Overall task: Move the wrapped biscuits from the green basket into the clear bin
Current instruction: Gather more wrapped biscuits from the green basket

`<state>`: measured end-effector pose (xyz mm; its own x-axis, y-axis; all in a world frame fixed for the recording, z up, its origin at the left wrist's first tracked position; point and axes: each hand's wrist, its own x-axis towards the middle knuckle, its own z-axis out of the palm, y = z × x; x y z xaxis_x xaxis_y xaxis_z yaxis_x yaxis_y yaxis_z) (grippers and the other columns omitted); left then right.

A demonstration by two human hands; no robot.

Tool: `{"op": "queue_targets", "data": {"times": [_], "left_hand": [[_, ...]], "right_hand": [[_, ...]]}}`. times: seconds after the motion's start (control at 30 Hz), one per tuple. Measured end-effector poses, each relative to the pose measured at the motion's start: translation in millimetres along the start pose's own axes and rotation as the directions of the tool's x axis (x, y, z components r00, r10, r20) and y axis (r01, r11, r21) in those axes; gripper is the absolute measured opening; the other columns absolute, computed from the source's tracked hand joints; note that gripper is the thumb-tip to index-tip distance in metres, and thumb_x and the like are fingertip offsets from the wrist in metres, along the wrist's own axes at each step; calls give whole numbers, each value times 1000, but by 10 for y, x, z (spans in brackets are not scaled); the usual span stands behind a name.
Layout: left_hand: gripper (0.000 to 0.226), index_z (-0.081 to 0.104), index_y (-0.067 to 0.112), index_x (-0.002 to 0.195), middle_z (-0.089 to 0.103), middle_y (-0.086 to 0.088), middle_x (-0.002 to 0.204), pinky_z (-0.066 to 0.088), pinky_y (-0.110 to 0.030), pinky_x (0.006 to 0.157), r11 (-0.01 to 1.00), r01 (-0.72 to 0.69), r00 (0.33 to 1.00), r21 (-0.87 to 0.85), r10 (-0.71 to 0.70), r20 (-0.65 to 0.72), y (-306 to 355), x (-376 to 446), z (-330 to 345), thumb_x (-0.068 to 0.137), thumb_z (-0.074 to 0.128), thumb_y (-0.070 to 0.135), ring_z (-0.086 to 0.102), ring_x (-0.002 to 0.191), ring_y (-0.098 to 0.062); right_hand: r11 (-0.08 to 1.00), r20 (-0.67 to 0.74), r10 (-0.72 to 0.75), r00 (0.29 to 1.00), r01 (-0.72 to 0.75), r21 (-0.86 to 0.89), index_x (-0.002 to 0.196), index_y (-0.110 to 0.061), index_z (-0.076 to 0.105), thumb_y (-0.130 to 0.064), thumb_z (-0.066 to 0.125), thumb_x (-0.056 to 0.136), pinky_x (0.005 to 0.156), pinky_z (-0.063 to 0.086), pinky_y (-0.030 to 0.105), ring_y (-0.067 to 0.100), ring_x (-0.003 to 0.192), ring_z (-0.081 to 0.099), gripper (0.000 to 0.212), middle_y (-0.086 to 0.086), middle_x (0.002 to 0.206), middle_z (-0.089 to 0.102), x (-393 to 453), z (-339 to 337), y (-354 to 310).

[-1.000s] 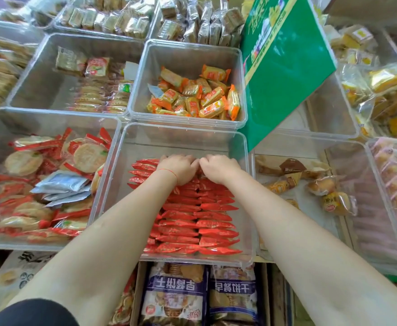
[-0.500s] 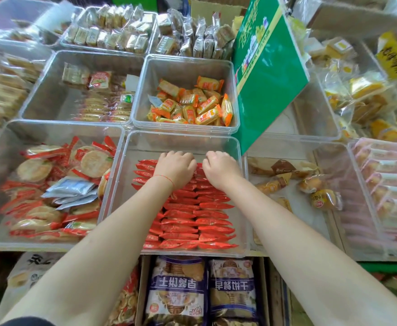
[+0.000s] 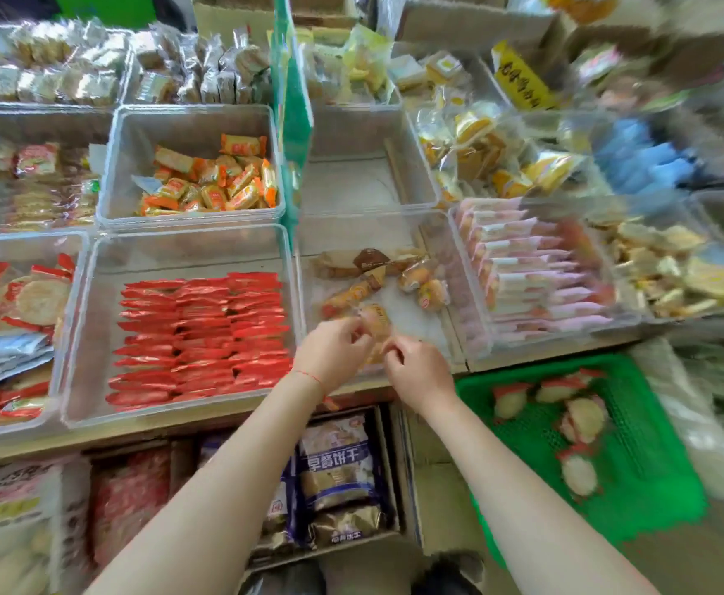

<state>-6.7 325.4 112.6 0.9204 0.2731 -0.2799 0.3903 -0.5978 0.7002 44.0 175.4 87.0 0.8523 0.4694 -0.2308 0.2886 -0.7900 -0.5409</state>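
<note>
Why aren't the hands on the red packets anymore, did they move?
Yes. Both the left hand and right hand moved right, off the red packets, to the front of the neighbouring clear bin.

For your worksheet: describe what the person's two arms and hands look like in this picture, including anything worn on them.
Both forearms are bare, with no sleeves, gloves or rings showing. The left hand has a thin red string bracelet round its wrist. The right hand and its wrist wear nothing visible. The fingers are too blurred to tell about nails.
</note>
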Motion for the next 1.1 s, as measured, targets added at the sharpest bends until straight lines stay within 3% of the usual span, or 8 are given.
{"op": "queue_targets", "data": {"times": [0.2,0.43,0.57,0.67,0.77,0.9,1.03,1.1], "left_hand": [[21,68,27,99,70,1,97,46,-28,72,999,45,969,28,-50,240,786,32,1527,89,50,29,63,88,-21],[23,71,16,103,72,-5,97,50,-26,78,946,325,867,-15,-291,405,1400,5,3297,90,52,19,68,92,-24],[28,69,11,110,71,-11,107,49,-28,82,896,444,820,5,-409,401,1504,34,3840,92,49,17,66,97,-28],[27,69,13,106,72,-10,103,54,-32,84,862,506,784,22,-471,405,1539,34,4118,91,49,21,68,92,-28],[27,69,14,107,72,-9,101,54,-32,82,847,528,765,60,-505,401,1554,27,4335,91,49,23,68,92,-28],[23,68,18,100,72,-10,106,48,-27,78,842,519,739,147,-528,418,1625,-4,4585,90,50,26,66,97,-27],[62,47,20,137,55,-11,134,43,-30,97,883,433,768,180,-466,439,1786,-45,4837,79,67,32,54,120,-26],[95,25,23,150,39,-13,146,40,-40,106,917,373,802,145,-396,447,1905,-84,4951,71,75,40,43,131,-31]], "right_hand": [[980,-98,112,989,-94,175,83,-20,57,-17,50,89,57,40,33,22,67,55,10,-1,72,62,-288,-545,1623],[953,267,303,915,-288,-95,96,-20,61,-25,46,95,67,48,34,26,80,60,16,3,89,66,-312,-926,3683],[925,527,323,786,-143,-353,111,-12,59,-23,51,93,72,43,31,29,100,60,23,11,113,63,-454,-767,4376],[910,654,345,673,-70,-409,146,-16,34,-16,47,91,100,41,43,33,133,40,57,10,149,37,-596,-620,4690],[894,663,278,695,66,-444,150,-17,22,-14,52,88,108,32,52,35,141,24,69,11,153,29,-689,-560,4834],[807,615,308,725,142,-572,133,-11,47,-11,58,84,111,25,51,38,140,24,50,17,146,38,-668,-649,4878],[923,603,280,747,-36,-384,104,-14,58,-26,63,88,75,46,33,29,101,56,21,6,103,58,-549,-861,4856],[965,658,261,707,-174,-196,82,-18,52,-21,63,86,53,36,27,23,76,56,12,-1,76,52,-516,-966,4839]]}}
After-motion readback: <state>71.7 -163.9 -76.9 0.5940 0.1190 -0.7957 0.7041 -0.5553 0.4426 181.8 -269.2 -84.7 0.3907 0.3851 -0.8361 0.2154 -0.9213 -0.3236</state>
